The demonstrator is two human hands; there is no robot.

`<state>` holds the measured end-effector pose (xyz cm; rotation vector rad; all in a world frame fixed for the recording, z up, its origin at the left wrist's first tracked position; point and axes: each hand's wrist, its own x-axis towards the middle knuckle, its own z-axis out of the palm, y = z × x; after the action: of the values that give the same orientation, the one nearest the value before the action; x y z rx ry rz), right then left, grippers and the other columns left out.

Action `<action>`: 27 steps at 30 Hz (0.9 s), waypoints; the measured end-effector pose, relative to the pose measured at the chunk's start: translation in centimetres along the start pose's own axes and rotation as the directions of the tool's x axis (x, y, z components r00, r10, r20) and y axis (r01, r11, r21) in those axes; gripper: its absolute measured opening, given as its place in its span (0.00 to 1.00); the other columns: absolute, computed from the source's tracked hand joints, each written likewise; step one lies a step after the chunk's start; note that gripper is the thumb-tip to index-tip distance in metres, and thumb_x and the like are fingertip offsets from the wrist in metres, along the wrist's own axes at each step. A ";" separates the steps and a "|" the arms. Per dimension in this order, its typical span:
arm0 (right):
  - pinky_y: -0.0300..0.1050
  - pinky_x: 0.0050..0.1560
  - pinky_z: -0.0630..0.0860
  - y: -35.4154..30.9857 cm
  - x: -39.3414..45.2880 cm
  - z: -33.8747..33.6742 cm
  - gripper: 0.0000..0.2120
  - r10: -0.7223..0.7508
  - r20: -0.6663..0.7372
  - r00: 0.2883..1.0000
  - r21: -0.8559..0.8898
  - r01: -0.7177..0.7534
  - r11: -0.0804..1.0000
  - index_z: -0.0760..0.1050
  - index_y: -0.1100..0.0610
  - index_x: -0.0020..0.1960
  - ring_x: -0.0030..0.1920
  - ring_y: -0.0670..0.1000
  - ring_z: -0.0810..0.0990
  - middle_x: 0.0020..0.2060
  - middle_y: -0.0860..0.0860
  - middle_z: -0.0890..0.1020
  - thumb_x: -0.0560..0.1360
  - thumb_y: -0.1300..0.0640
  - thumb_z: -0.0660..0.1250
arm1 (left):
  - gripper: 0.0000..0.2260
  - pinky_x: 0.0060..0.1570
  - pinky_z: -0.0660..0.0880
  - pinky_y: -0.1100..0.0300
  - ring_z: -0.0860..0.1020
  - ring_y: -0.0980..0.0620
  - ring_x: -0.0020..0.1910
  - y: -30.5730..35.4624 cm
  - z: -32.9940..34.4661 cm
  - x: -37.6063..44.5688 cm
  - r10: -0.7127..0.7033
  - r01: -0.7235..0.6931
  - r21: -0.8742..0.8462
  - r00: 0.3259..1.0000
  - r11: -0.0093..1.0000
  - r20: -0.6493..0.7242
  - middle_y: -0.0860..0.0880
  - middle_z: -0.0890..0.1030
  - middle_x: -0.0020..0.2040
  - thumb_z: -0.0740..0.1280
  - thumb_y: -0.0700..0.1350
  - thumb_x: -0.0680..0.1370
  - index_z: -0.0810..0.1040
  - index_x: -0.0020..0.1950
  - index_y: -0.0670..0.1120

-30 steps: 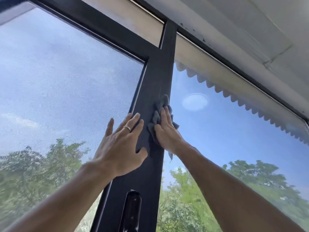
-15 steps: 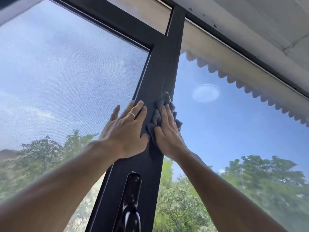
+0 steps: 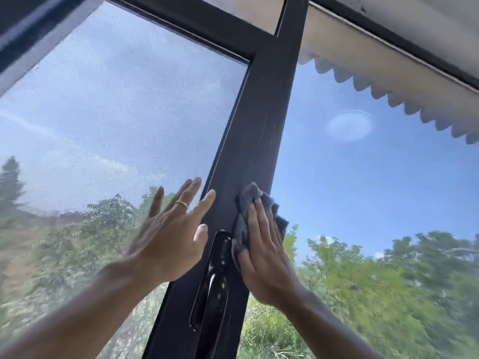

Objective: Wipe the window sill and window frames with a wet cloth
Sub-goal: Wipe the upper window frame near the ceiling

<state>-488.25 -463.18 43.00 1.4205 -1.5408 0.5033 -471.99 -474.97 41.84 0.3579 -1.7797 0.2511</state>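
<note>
While the camera tilts up at the window, the right hand (image 3: 264,257) lies flat on a grey cloth (image 3: 248,211), fingers straight and close together, pressing it against the dark upright frame (image 3: 256,141). Cloth sits bunched on the frame's right half, its folds spilling past the right edge over the glass, its lower end just beside the top of the handle (image 3: 211,283). Handle is black, glossy, mounted upright on the frame's lower part, between the two hands.

Left hand (image 3: 171,234) is spread, fingers straight and apart, holding nothing. Its palm lies over the mesh pane (image 3: 116,112) at the frame's left edge; index fingertip and thumb reach onto the frame. Whether the palm touches the mesh cannot be told; the hand is motion-blurred. Ring (image 3: 181,204) on one finger of the left hand.

Frame shows pale streaks above the cloth. Crossbar (image 3: 181,24) meets the upright at top, above the mesh pane. Right of the upright, a clear pane (image 3: 363,190) with a round pale reflection (image 3: 350,126). Scalloped awning edge (image 3: 388,94) outside, along the upper right. Trees (image 3: 375,294) and blue sky beyond both panes. Both forearms bare, rising from the bottom edge
</note>
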 end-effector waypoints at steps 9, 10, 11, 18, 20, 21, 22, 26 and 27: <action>0.50 0.78 0.39 -0.2 1.2 0.6 0.35 0.081 -0.074 0.994 0.061 -0.076 0.995 0.33 0.52 0.79 0.76 0.47 0.30 0.78 0.46 0.33 0.79 0.46 0.46 | 0.30 0.76 0.35 0.49 0.40 0.59 0.77 0.2 2.5 -3.6 -0.004 0.004 -0.028 1.000 1.000 -0.016 0.54 0.43 0.80 0.56 0.50 0.82 0.44 0.80 0.55; 0.50 0.78 0.39 -0.8 -0.4 1.4 0.34 0.059 -0.073 0.996 0.055 -0.055 0.997 0.32 0.52 0.79 0.76 0.47 0.29 0.78 0.46 0.33 0.79 0.46 0.45 | 0.30 0.76 0.36 0.48 0.41 0.59 0.78 0.1 2.7 -3.9 -0.003 0.003 -0.028 1.000 1.000 -0.018 0.54 0.44 0.80 0.55 0.51 0.82 0.44 0.80 0.55; 0.50 0.78 0.39 -1.1 -2.1 2.1 0.33 0.035 -0.067 0.997 0.034 -0.033 0.999 0.32 0.53 0.79 0.76 0.47 0.29 0.78 0.47 0.33 0.79 0.45 0.43 | 0.29 0.76 0.37 0.48 0.41 0.58 0.78 0.0 2.9 -4.1 -0.002 0.002 -0.032 1.000 1.000 -0.021 0.55 0.45 0.80 0.53 0.52 0.81 0.44 0.80 0.54; 0.50 0.79 0.41 0.4 0.3 1.0 0.35 0.047 -0.080 0.996 0.012 -0.046 0.999 0.35 0.52 0.80 0.77 0.47 0.31 0.78 0.46 0.35 0.78 0.44 0.44 | 0.28 0.76 0.36 0.48 0.42 0.56 0.78 0.0 3.4 -5.8 0.001 -0.002 -0.016 1.000 1.000 -0.003 0.54 0.46 0.79 0.48 0.53 0.80 0.39 0.78 0.55; 0.50 0.79 0.42 -0.5 -0.9 1.9 0.34 0.075 -0.100 0.992 0.060 -0.069 0.996 0.37 0.53 0.80 0.77 0.47 0.32 0.79 0.46 0.36 0.78 0.44 0.44 | 0.29 0.76 0.39 0.46 0.45 0.55 0.78 0.2 3.4 -6.5 0.012 -0.012 -0.031 1.000 0.999 -0.010 0.52 0.49 0.80 0.51 0.51 0.80 0.42 0.79 0.53; 0.51 0.79 0.42 -1.1 -2.3 2.8 0.34 0.056 -0.106 0.993 0.070 -0.049 0.996 0.37 0.54 0.80 0.78 0.48 0.32 0.79 0.47 0.36 0.78 0.44 0.43 | 0.30 0.76 0.40 0.46 0.45 0.54 0.78 0.2 3.5 -7.1 0.014 -0.014 -0.026 1.000 1.000 -0.010 0.52 0.50 0.80 0.52 0.51 0.80 0.43 0.79 0.53; 0.52 0.79 0.43 -1.7 -4.0 3.6 0.34 0.027 -0.105 0.994 0.062 -0.021 0.998 0.38 0.56 0.80 0.78 0.49 0.33 0.79 0.49 0.37 0.79 0.44 0.42 | 0.29 0.76 0.40 0.45 0.45 0.54 0.78 0.2 3.6 -7.6 0.012 -0.012 -0.022 1.000 1.000 0.000 0.52 0.50 0.80 0.52 0.51 0.81 0.43 0.80 0.53; 0.57 0.78 0.50 -1.4 -7.0 4.9 0.33 -0.057 -0.082 0.995 -0.086 0.050 0.995 0.45 0.61 0.80 0.79 0.58 0.40 0.80 0.56 0.45 0.80 0.46 0.45 | 0.30 0.76 0.37 0.48 0.41 0.56 0.78 -0.1 3.8 -9.6 -0.006 0.006 0.012 0.999 1.000 0.035 0.54 0.46 0.80 0.49 0.53 0.79 0.40 0.79 0.54; 0.58 0.78 0.52 -0.8 -6.5 4.7 0.33 -0.066 -0.090 0.994 -0.136 0.054 0.989 0.46 0.61 0.80 0.79 0.59 0.43 0.80 0.57 0.47 0.80 0.46 0.46 | 0.31 0.76 0.37 0.48 0.41 0.56 0.78 -0.1 3.8 -10.0 -0.007 0.006 0.014 0.999 1.000 0.044 0.54 0.47 0.80 0.49 0.53 0.79 0.40 0.79 0.54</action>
<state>-489.94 -463.67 35.11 1.3182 -1.4256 0.4171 -473.26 -475.34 31.25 0.3812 -1.8205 0.2528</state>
